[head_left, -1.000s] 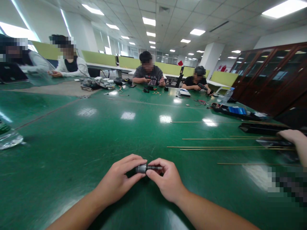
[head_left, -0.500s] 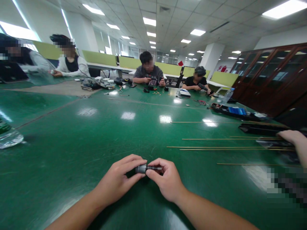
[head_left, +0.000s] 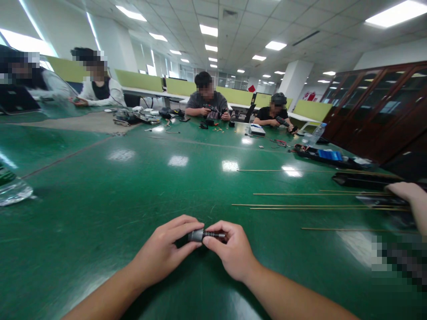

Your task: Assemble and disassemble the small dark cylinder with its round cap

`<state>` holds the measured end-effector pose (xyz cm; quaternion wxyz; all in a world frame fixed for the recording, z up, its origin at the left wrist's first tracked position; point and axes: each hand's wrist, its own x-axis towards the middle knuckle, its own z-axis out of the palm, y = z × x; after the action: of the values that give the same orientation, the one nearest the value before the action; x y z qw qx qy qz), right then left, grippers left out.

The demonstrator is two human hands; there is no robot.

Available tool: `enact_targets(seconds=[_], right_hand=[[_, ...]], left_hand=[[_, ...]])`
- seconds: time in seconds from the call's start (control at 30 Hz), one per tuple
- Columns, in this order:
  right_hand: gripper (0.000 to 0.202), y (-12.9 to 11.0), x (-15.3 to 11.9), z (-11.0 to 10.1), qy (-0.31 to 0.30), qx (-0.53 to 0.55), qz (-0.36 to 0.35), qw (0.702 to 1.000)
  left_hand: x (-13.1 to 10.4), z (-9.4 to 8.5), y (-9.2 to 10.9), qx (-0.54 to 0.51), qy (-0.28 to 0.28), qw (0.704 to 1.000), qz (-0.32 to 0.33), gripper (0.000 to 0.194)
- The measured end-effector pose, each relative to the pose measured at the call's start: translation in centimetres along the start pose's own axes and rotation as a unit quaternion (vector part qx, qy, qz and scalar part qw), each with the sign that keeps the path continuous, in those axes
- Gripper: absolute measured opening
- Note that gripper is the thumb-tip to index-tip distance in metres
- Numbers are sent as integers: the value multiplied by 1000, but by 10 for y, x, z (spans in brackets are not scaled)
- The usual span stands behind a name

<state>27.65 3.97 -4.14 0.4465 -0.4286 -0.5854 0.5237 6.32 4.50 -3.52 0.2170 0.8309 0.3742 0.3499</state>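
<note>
Close to the near edge of the green table (head_left: 100, 213), a small grey metal cylinder (head_left: 196, 235) with a thin, dark ringed shaft (head_left: 213, 234) lies between my two hands. My left hand (head_left: 167, 244) is closed on the cylinder from the left, thumb in front and fingers over the top. From the right, my right hand (head_left: 233, 249) pinches the shaft beside the cylinder. The shaft's right end has a lighter metal tip. I cannot tell whether cylinder and shaft are one piece, as my fingers cover part of both.
Several thin brass-coloured rods (head_left: 300, 206) lie to the right, by another person's hand (head_left: 408, 193). A clear bottle (head_left: 13, 189) is at far left. Across the table, two people hold drill-like tools. A black tray (head_left: 316, 153) and loose parts (head_left: 136, 116) lie farther back.
My hands and the metal piece stay almost exactly where they were. The view has shifted very slightly.
</note>
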Motion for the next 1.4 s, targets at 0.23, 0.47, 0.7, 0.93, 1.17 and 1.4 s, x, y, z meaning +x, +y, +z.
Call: enact_targets(seconds=[0.23,0.47,0.7,0.93,1.17,1.4], right_hand=[[10,0,1,0,1,8,3,1000],[11,0,1,0,-1,8,3,1000],[11,0,1,0,1,8,5,1000],[10,-3,1,-1,0,7,8,1000],[10,-1,1,-1,0,10,6,1000],[12,-2,1,-1,3,11,15,1000]], left_hand=[[0,-1,0,1,-1,1000,-3,31],[-1,-2,-1,6,4,1000,1,31],[-2,-4,1,8,1,1000,3,29],[-1,-3,1,15,2,1000,-3,30],[-1,-4,1,16,9,1000,2,30],[0,-4,0,17,13,1000,6,30]])
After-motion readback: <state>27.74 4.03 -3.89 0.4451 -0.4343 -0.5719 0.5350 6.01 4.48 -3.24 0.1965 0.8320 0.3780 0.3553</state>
